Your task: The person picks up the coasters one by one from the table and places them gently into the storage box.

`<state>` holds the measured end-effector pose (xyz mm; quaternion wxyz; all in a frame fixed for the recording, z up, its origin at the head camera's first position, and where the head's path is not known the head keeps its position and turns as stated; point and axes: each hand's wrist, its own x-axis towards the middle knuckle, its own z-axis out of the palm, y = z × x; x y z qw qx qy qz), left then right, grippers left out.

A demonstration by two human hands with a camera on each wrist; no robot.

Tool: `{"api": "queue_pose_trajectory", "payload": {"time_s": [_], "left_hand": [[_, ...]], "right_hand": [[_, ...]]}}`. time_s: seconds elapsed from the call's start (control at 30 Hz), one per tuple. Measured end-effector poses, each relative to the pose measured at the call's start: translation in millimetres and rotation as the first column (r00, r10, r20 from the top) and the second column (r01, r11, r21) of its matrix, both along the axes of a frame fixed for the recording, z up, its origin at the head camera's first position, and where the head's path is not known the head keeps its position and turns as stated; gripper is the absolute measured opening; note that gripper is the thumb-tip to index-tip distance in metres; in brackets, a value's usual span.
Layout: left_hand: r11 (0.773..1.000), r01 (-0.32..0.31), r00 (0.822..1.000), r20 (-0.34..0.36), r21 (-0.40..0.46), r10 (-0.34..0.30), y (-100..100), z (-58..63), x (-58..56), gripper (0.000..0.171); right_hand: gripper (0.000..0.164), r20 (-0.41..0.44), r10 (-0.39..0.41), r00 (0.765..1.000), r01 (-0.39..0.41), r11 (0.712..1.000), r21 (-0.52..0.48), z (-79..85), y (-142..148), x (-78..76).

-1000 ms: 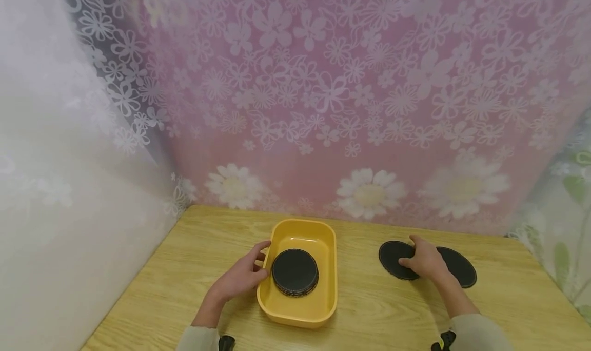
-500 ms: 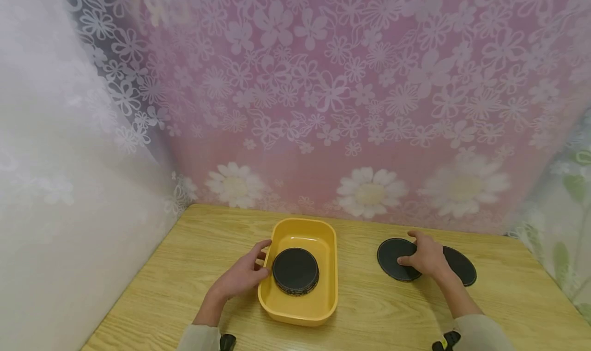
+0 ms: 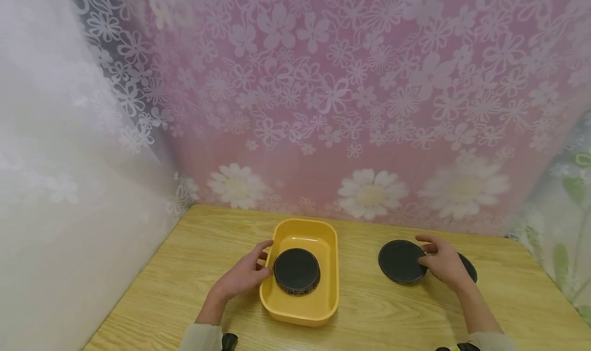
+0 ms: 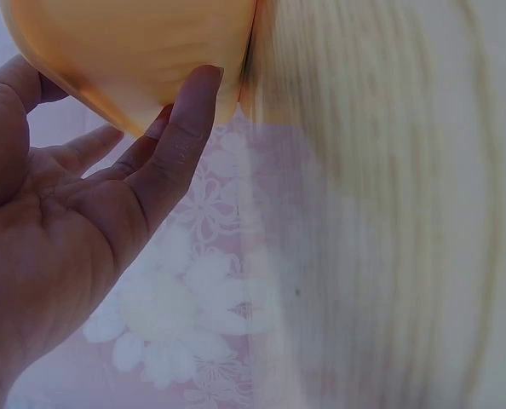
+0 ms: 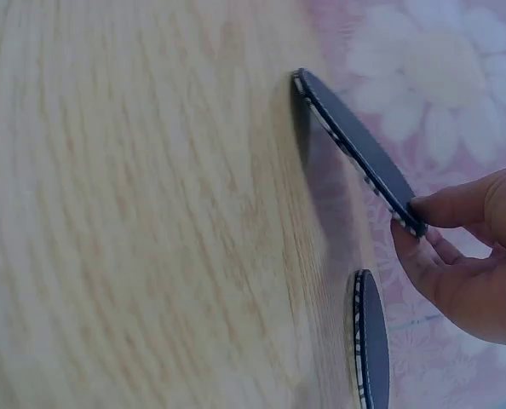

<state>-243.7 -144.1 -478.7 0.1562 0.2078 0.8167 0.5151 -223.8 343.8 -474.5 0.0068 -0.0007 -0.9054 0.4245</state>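
Observation:
With thumb and fingers my right hand pinches the edge of a round black coaster. In the right wrist view this coaster is tilted, its held edge up off the table, and shows a black-and-white pattern along its side. Another black coaster lies flat, partly hidden behind the hand. My left hand touches the left side of a yellow rectangular box, its fingers extended against the wall and thumb at the rim. Inside sits a stack of black coasters.
Beneath everything is a light wood-grain table. A pink floral curtain rises along its back edge, with a pale sheet on the left.
My right hand has shifted to the right, from over the left coaster to its right edge, uncovering more of it. The left hand, box and stack hold their places.

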Motion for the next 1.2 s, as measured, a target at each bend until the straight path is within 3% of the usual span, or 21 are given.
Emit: {"api": "queue_pose_trajectory", "payload": {"time_s": [0.2, 0.33, 0.53, 0.6, 0.8, 1.07, 1.2], "left_hand": [[1.0, -0.002, 1.0, 0.01, -0.002, 0.002, -0.2, -1.9, 0.0, 0.069], [1.0, -0.012, 0.999, 0.03, -0.001, 0.012, -4.0, -5.2, -0.9, 0.07], [1.0, -0.014, 1.0, 0.012, -0.012, 0.014, -2.6, -3.4, -4.1, 0.069], [1.0, -0.006, 1.0, 0.002, -0.017, 0.006, -1.8, -2.7, -4.4, 0.069], [1.0, 0.0, 0.999, 0.053, 0.006, 0.0, -4.8, -3.6, -0.1, 0.071], [0.999, 0.006, 0.998, 0.061, 0.033, -0.008, -4.2, -3.7, -2.0, 0.071], [1.0, 0.003, 0.998, 0.06, 0.023, -0.005, -2.4, -3.5, -2.8, 0.071]], "right_hand": [[0.058, 0.077, -0.057, 0.995, 0.067, 0.987, -0.145, 4.3, 5.0, 18.4], [0.056, 0.122, -0.134, 0.983, 0.163, 0.948, -0.273, 2.6, -0.2, 26.5], [0.038, 0.132, -0.215, 0.968, 0.246, 0.918, -0.31, 1.5, -9.9, 40.6], [0.034, 0.148, -0.211, 0.966, 0.25, 0.91, -0.332, -0.4, -8.9, 45.2], [0.03, 0.193, -0.165, 0.967, 0.24, 0.842, -0.483, -6.7, -4.9, 49.1], [0.04, 0.204, -0.171, 0.964, 0.252, 0.837, -0.486, -8.8, 0.9, 45.4], [0.036, 0.228, -0.175, 0.958, 0.27, 0.822, -0.502, -10.1, 2.4, 44.5]]}}
